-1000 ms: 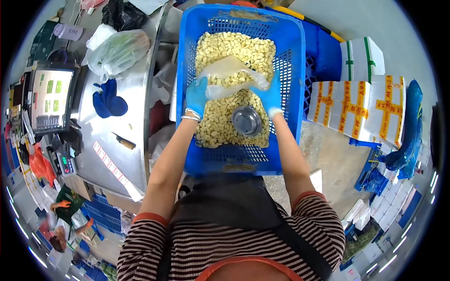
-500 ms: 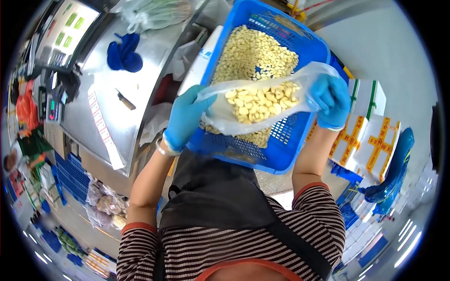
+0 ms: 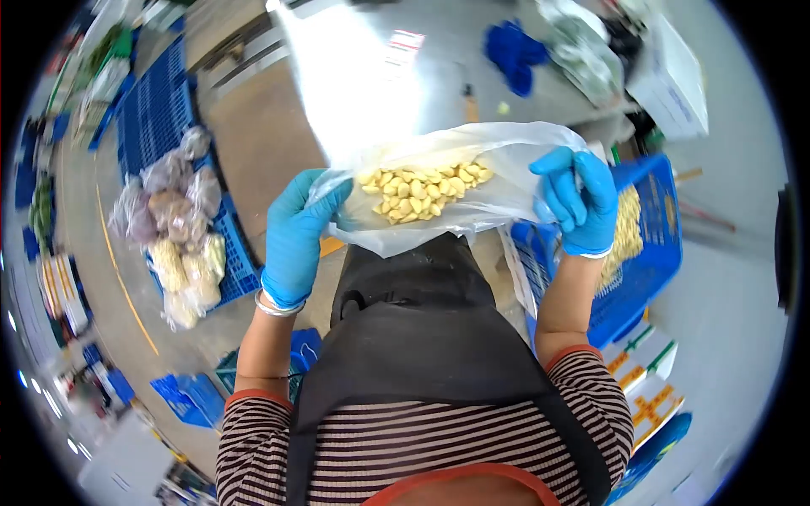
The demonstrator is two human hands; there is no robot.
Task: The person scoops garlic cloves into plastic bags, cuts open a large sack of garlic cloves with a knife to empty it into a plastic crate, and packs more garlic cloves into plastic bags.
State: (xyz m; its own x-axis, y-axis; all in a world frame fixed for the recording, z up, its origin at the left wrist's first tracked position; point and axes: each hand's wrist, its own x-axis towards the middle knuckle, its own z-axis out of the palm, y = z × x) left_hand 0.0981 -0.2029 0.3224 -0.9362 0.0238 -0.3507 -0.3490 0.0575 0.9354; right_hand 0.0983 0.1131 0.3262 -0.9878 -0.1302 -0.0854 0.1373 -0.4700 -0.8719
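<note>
A clear plastic bag (image 3: 506,185) stretches sideways in front of my apron, with pale yellow peeled garlic cloves (image 3: 418,194) lying in its middle. My left hand (image 3: 297,232), in a blue glove, pinches the bag's left end between thumb and fingers. At the other end my right hand (image 3: 580,201), gloved too, has its fingers curled at the plastic and grips it. Below and beyond my right hand stands a blue basket (image 3: 654,253) with more garlic cloves (image 3: 623,232) in it, partly hidden by my forearm.
Ahead is a metal table (image 3: 456,51) bearing a knife (image 3: 470,101), a label strip (image 3: 404,48), a dark blue cloth-like item (image 3: 513,57) and a bagged item (image 3: 582,59). Bagged produce (image 3: 181,219) rests on blue crates at left. Taped white boxes (image 3: 645,396) stand at right.
My body has turned left, so the basket now lies to my right and the table ahead. The bag came along in both hands, away from over the basket.
</note>
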